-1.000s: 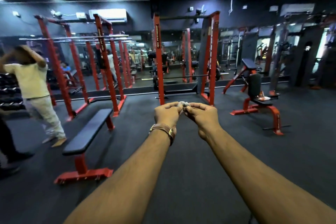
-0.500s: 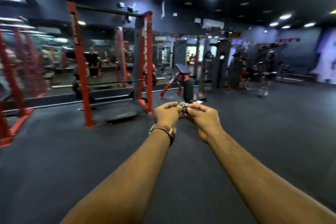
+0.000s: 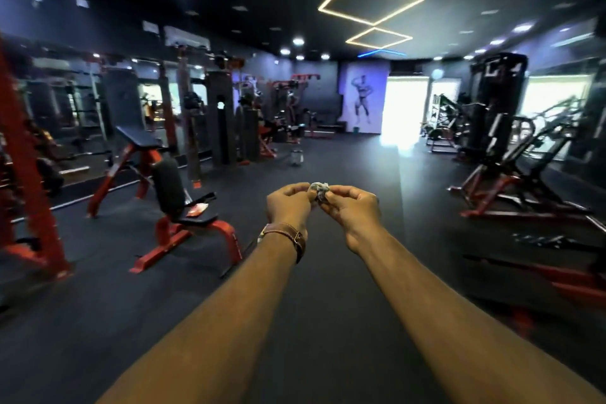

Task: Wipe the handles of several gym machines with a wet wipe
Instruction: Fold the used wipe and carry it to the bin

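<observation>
A small crumpled grey-white wet wipe [image 3: 319, 188] is pinched between both my hands, held out in front of me at arm's length. My left hand [image 3: 288, 203], with a brown strap on its wrist, grips the wipe's left side with curled fingers. My right hand [image 3: 355, 208] pinches its right side. Most of the wipe is hidden between my fingertips. Gym machines stand on both sides, none within reach of my hands.
A red-framed seat with a black pad [image 3: 170, 190] stands to the left, with a red incline bench [image 3: 137, 141] behind it. Black and red lever machines [image 3: 511, 167] line the right side. Dark rubber floor [image 3: 328, 147] runs ahead toward bright doorways [image 3: 406, 108].
The view has swung to the right, from the red racks and flat bench to the open gym hall. Both hands have kept the wipe pinched between them in the same pose.
</observation>
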### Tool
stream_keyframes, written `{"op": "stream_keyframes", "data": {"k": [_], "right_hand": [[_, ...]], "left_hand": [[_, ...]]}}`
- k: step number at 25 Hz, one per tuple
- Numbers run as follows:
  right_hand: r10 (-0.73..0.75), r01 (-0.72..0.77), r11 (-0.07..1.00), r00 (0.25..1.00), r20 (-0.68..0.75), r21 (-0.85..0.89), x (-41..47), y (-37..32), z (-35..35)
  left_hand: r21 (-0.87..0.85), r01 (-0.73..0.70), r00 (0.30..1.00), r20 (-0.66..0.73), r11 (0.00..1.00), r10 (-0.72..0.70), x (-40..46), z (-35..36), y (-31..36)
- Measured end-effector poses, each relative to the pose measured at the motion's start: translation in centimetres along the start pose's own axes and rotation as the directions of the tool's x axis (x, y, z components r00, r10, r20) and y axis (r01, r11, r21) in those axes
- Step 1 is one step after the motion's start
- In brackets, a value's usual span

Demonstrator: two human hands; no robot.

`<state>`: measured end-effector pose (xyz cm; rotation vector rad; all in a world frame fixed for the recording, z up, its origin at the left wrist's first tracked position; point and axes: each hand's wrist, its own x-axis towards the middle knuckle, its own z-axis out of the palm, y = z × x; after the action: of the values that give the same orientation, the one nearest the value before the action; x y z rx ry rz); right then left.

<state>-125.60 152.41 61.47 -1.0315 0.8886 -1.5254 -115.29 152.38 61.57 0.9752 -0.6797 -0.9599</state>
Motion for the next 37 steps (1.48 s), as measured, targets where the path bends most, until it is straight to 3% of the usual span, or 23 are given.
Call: {"op": "stream_keyframes", "data": {"k": [4,9,19,26,30,37], "right_hand": [[-0.016,0.014,1.0,0.991,-0.132,-0.017,8.6,3.5,6.2],[-0.072,0.068,0.997,0.987,-0.142,-0.034,20.8,7.6,11.5],[-0.003,-0.002,0.998,0.997,-0.077,-0.065,55.3,18.8,18.2],[-0.006,-0.013,0.982,0.995,-0.096,-0.19,80.4,27.6,21.8],[0.003,-0.013,0.988,0.998,-0.061,-0.157,98.2,33.2,25.2],[0.018,-0.028,0.997,0.993,-0.121,-0.077,127.5,38.0,30.8]], "left_hand": [[-0.016,0.095,0.99,0.106,0.995,-0.093,11.0,-0.9,0.4],[-0.034,0.135,0.968,0.219,0.99,-0.125,25.0,-0.6,-0.2],[0.04,0.12,0.98,0.154,0.992,-0.125,60.5,4.6,-8.7],[0.061,0.125,0.983,0.128,0.99,-0.132,85.6,9.3,-15.5],[0.021,0.117,0.985,0.127,0.993,-0.119,103.3,12.7,-19.7],[0.088,0.113,0.978,0.167,0.99,-0.126,132.4,21.0,-22.4]]}}
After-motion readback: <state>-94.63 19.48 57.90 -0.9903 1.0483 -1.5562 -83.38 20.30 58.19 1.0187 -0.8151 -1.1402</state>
